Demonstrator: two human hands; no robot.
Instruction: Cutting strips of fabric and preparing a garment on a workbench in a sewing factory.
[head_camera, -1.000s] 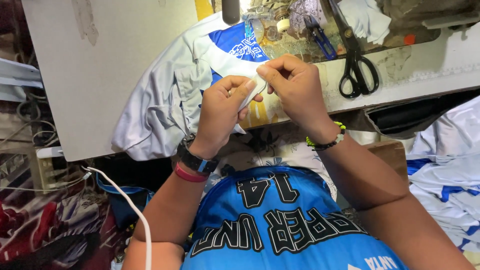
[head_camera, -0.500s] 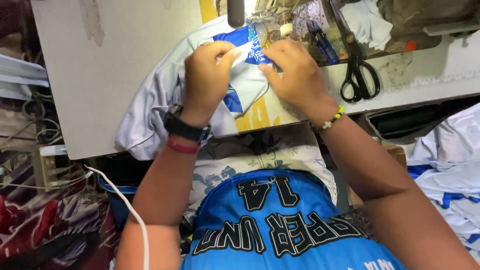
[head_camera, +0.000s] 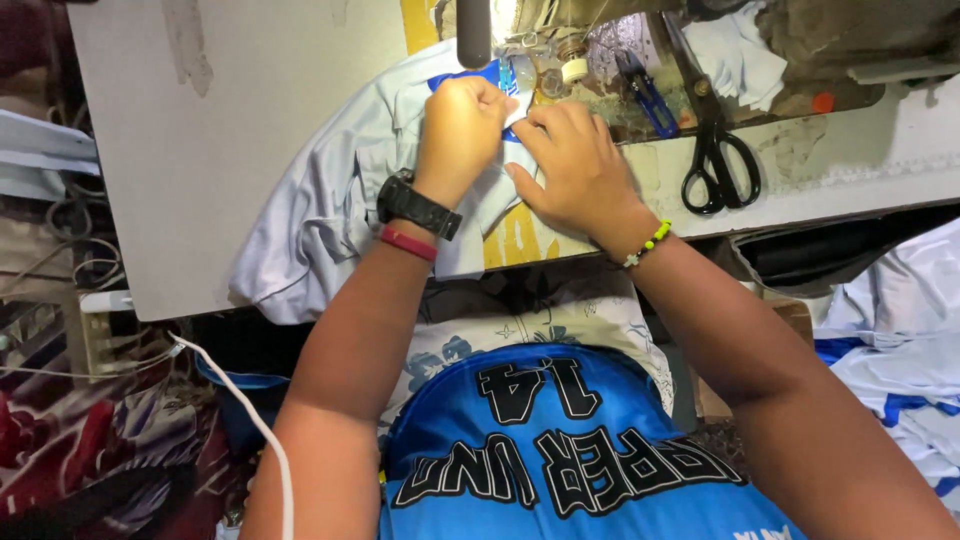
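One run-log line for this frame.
left hand: fist gripping garment | right hand: pressing garment flat | scissors: idle on table

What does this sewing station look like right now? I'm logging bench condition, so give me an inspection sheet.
Surface: pale table, stained, with yellow patches at the front edge.
Job's things: white and blue garment spread on the table, draping over its front edge.
Clutter: black scissors, small blue snips, white cloth scraps, a thread bobbin.
Grippers: left hand fisted on the garment; right hand pressing it flat.
Cables: white cable at lower left.
Surroundings: more white and blue fabric piled at the right.
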